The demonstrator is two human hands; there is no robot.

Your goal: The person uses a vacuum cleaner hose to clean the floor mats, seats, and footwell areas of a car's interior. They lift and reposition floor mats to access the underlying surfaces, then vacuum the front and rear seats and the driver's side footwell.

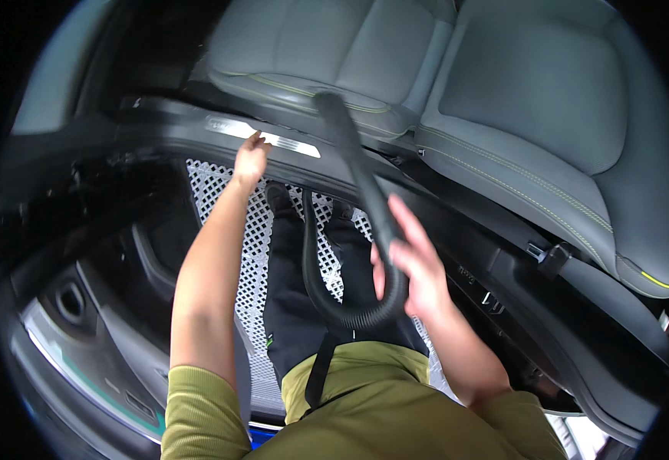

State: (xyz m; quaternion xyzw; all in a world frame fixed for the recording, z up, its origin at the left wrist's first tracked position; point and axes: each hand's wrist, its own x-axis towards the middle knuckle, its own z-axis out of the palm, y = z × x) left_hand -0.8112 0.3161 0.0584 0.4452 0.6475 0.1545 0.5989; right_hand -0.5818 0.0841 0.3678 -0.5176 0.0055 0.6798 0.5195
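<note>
My left hand (253,156) is at the car's door sill, its fingertips on or just over the metal sill plate (294,145), which bears writing. My right hand (418,264) is around the black vacuum hose (363,178) near its bend; motion blurs the hand, and some fingers look loosely spread. From there the hose's straight upper part slants up and left, its blurred end over the front edge of the grey seat (311,52). Below my right hand the ribbed hose loops in front of my legs, then runs down towards the floor between my feet.
A second grey seat section (536,98) with yellow-green stitching is at the right. A seat belt buckle (554,259) lies beside it. The opened car door (121,345) stands at my left. White perforated floor grating (251,276) lies under my feet.
</note>
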